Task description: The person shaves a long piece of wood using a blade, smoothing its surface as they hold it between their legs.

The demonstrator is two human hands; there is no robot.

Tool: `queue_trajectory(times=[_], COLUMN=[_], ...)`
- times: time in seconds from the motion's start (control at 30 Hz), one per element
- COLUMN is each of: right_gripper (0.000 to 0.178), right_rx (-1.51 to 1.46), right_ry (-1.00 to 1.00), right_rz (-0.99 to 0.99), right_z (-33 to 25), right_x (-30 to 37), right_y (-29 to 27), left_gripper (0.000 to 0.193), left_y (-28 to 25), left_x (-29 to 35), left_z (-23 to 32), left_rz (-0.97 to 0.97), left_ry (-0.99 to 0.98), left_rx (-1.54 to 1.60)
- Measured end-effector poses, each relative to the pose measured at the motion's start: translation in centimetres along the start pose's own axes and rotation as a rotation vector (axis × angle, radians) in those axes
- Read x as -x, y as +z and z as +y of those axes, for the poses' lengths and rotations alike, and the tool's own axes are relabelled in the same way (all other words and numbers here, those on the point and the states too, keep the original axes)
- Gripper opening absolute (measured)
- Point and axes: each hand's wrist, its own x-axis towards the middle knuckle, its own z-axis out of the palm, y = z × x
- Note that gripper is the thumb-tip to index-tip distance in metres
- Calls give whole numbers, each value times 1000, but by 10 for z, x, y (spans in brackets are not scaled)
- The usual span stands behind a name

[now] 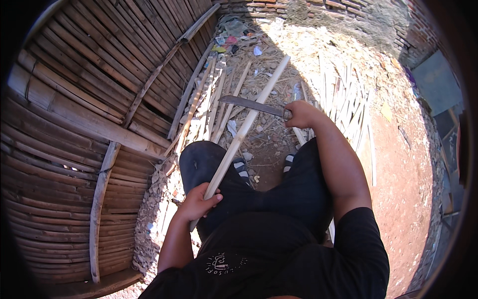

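Observation:
My left hand (198,202) grips the near end of a long pale bamboo slat (249,122) that runs from my lap up and away to the right. My right hand (300,114) is closed on the handle of a large knife (251,105). Its dark blade points left and lies across the slat at about its middle. I am seated, with my dark-trousered knees (209,164) on either side of the slat and striped sandals (242,167) below.
A bamboo wall (74,124) fills the left side. Several cut bamboo slats (209,99) lie on the ground ahead, and thin strips (348,104) are spread to the right. Shavings, litter and stones cover the dirt. A brick wall (318,7) stands at the far end.

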Motion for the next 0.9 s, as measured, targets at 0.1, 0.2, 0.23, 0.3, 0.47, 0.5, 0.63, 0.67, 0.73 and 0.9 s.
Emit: queue_trajectory(times=[0.1, 0.2, 0.23, 0.3, 0.47, 0.5, 0.63, 0.67, 0.73, 0.9], right_gripper=[60, 59, 59, 60, 58, 61, 67, 67, 67, 62], right_rx=[-1, 23, 35, 25, 15, 22, 13, -6, -49, -17], right_ry=[-78, -142, -163, -135, -48, -10, 2, -6, -22, -98], right_rz=[-97, -145, -149, -148, 47, 21, -23, -52, -112, -107], right_z=[-15, -25, -27, -27, -1, -1, -2, -2, -12, -18], right_x=[0, -2, -3, -1, -1, -1, -3, -3, -1, -1], right_y=[2, 6, 7, 3, 13, 7, 3, 2, -3, 7], left_gripper=[36, 36, 36, 37, 36, 36, 36, 36, 35, 35], left_y=[0, 0, 0, 0, 1, 1, 0, 0, 1, 1], left_x=[0, 1, 1, 1, 1, 1, 1, 1, 1, 1], left_z=[-1, -1, -2, -2, 0, 1, 0, -1, 0, -1], left_rz=[11, 25, 27, 28, 13, 12, 8, 9, 13, 20], left_ry=[-3, -8, -8, -9, -12, -12, -8, -8, -5, -11], left_rx=[6, 2, 2, 2, -1, 2, 9, 10, 13, 15])
